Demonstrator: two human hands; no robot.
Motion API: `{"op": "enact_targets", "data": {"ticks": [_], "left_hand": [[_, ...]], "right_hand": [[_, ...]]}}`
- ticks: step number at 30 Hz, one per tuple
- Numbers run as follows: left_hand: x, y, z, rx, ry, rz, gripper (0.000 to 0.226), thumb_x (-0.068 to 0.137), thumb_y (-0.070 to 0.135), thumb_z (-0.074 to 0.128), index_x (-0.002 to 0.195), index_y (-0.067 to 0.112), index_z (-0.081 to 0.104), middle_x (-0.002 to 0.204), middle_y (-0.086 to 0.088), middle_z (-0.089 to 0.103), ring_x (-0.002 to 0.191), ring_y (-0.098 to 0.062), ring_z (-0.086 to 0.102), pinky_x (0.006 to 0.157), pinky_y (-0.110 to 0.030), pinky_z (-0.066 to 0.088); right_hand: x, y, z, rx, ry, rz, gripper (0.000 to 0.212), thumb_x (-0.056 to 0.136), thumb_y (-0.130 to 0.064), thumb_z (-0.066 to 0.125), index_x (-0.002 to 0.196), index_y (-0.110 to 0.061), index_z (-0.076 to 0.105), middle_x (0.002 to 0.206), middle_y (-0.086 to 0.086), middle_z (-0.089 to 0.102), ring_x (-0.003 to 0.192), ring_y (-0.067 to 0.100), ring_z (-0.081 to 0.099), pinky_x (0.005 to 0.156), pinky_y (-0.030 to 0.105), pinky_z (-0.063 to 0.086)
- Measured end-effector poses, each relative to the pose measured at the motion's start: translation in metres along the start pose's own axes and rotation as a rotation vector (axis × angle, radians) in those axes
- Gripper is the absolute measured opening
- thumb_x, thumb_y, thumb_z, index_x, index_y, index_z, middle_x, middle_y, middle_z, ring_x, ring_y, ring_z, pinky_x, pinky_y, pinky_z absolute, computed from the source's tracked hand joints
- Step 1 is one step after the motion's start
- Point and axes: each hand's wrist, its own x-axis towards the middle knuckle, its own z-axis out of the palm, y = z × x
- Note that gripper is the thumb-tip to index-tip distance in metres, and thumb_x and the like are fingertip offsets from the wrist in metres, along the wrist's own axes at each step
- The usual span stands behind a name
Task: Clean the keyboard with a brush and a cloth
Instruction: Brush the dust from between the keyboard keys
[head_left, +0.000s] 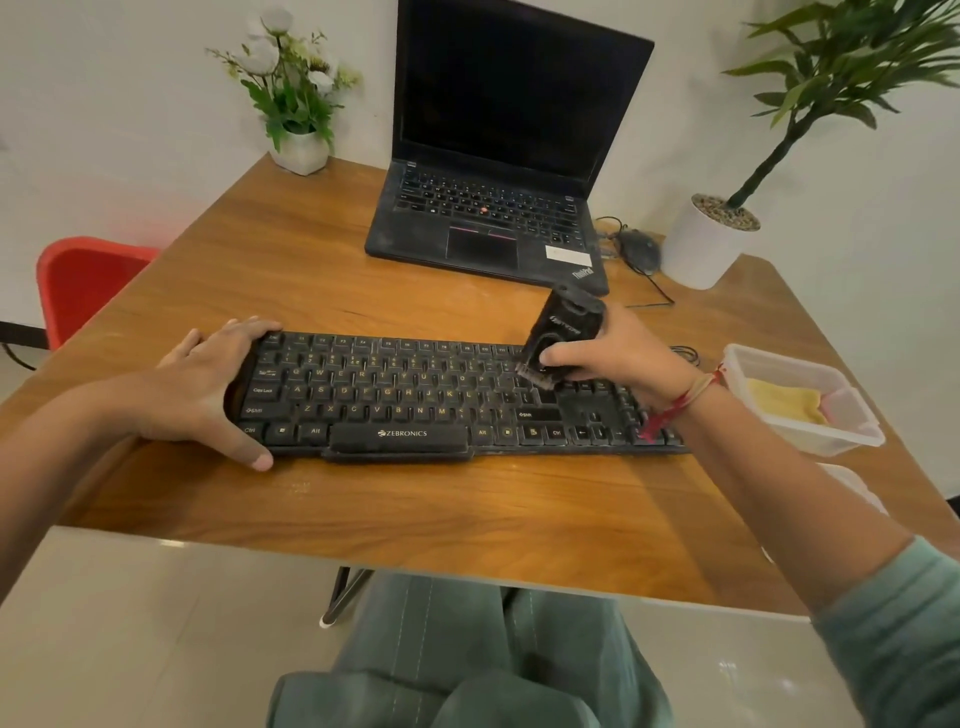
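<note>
Fingers (561, 358) of right hand (623, 358) curled round black brush (563, 325), bristles down on keys right of centre of keyboard (415, 400). Left hand (208, 387) clamps keyboard's left end, fingers over far edge, thumb at near edge. Yellow cloth (784, 402) lies in clear tub (815, 444), right of keyboard on table (415, 519).

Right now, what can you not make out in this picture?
Head view only.
- The keyboard right end: hidden under the right hand and forearm.
- The brush bristles: blurred, partly behind that hand.
- The cloth: folded in the container, extent unclear.
- Keyboard left edge: covered by the left hand.
</note>
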Motion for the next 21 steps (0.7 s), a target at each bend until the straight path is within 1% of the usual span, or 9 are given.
{"op": "enact_targets", "data": {"ticks": [2, 4, 5, 9, 11, 13, 14, 17, 21], "left_hand": [[0.0, 0.001, 0.0, -0.004, -0.005, -0.001, 0.128, 0.014, 0.092, 0.067, 0.123, 0.064, 0.005, 0.136, 0.02, 0.018, 0.142, -0.009, 0.008, 0.116, -0.034, -0.016], [-0.001, 0.001, 0.0, -0.007, -0.01, 0.0, 0.131, 0.015, 0.092, 0.067, 0.126, 0.06, 0.004, 0.139, 0.018, 0.019, 0.141, -0.007, 0.007, 0.116, -0.034, -0.016], [-0.001, 0.0, 0.001, -0.007, -0.01, 0.0, 0.133, 0.015, 0.092, 0.067, 0.127, 0.058, 0.003, 0.143, 0.016, 0.018, 0.142, -0.007, 0.005, 0.116, -0.034, -0.017], [0.0, -0.002, 0.0, -0.013, -0.001, -0.006, 0.128, 0.016, 0.091, 0.068, 0.124, 0.063, 0.004, 0.152, 0.008, 0.017, 0.144, -0.01, 0.005, 0.117, -0.036, -0.015], [0.0, -0.002, 0.0, -0.015, -0.006, -0.007, 0.13, 0.016, 0.09, 0.069, 0.125, 0.062, 0.004, 0.151, 0.008, 0.019, 0.144, -0.012, 0.007, 0.118, -0.037, -0.014], [0.001, -0.005, 0.001, -0.002, 0.004, -0.001, 0.131, 0.017, 0.09, 0.07, 0.126, 0.06, 0.004, 0.152, 0.007, 0.019, 0.145, -0.014, 0.008, 0.119, -0.039, -0.012], [0.001, -0.006, 0.001, 0.007, 0.015, 0.005, 0.131, 0.017, 0.09, 0.07, 0.127, 0.06, 0.005, 0.152, 0.008, 0.019, 0.145, -0.015, 0.01, 0.119, -0.04, -0.011], [0.002, -0.007, 0.001, 0.019, 0.029, 0.011, 0.128, 0.017, 0.09, 0.07, 0.126, 0.063, 0.006, 0.151, 0.011, 0.021, 0.145, -0.017, 0.013, 0.119, -0.039, -0.011], [0.002, -0.007, 0.001, 0.021, 0.028, 0.015, 0.126, 0.016, 0.091, 0.068, 0.123, 0.067, 0.004, 0.143, 0.018, 0.019, 0.141, -0.014, 0.017, 0.118, -0.038, -0.01]], "right_hand": [[0.006, 0.005, -0.017, -0.121, 0.116, 0.028, 0.031, 0.073, -0.017, 0.078, 0.095, -0.016, 0.056, 0.097, 0.003, 0.065, 0.087, 0.016, 0.064, 0.066, 0.026, 0.057], [0.006, 0.013, -0.027, -0.356, 0.318, 0.012, 0.027, 0.074, -0.024, 0.076, 0.09, -0.014, 0.059, 0.088, 0.003, 0.063, 0.082, 0.018, 0.06, 0.057, 0.021, 0.046], [0.003, 0.014, -0.024, -0.371, 0.334, -0.015, 0.026, 0.074, -0.026, 0.076, 0.088, -0.012, 0.06, 0.084, 0.004, 0.063, 0.08, 0.018, 0.059, 0.055, 0.021, 0.043], [-0.015, 0.021, -0.01, -0.238, 0.108, -0.071, 0.028, 0.073, -0.022, 0.077, 0.09, -0.005, 0.063, 0.082, 0.003, 0.066, 0.075, 0.016, 0.061, 0.063, 0.026, 0.05], [-0.02, 0.024, -0.023, -0.219, 0.181, -0.04, 0.029, 0.073, -0.024, 0.077, 0.094, -0.008, 0.064, 0.082, 0.001, 0.066, 0.082, 0.018, 0.063, 0.064, 0.024, 0.051], [-0.024, 0.03, -0.032, -0.332, 0.311, -0.052, 0.026, 0.074, -0.026, 0.077, 0.088, -0.009, 0.064, 0.073, -0.003, 0.061, 0.078, 0.019, 0.062, 0.056, 0.021, 0.043], [-0.028, 0.03, -0.03, -0.352, 0.291, -0.071, 0.025, 0.074, -0.026, 0.077, 0.086, -0.008, 0.064, 0.071, -0.002, 0.062, 0.075, 0.019, 0.062, 0.054, 0.02, 0.042], [-0.042, 0.035, -0.019, -0.249, 0.041, -0.062, 0.028, 0.073, -0.023, 0.078, 0.092, -0.009, 0.063, 0.082, 0.007, 0.07, 0.075, 0.019, 0.066, 0.065, 0.028, 0.054], [-0.041, 0.051, -0.041, -0.262, 0.204, -0.036, 0.029, 0.07, -0.026, 0.079, 0.089, -0.008, 0.066, 0.08, 0.012, 0.071, 0.076, 0.026, 0.068, 0.072, 0.044, 0.057]]}}
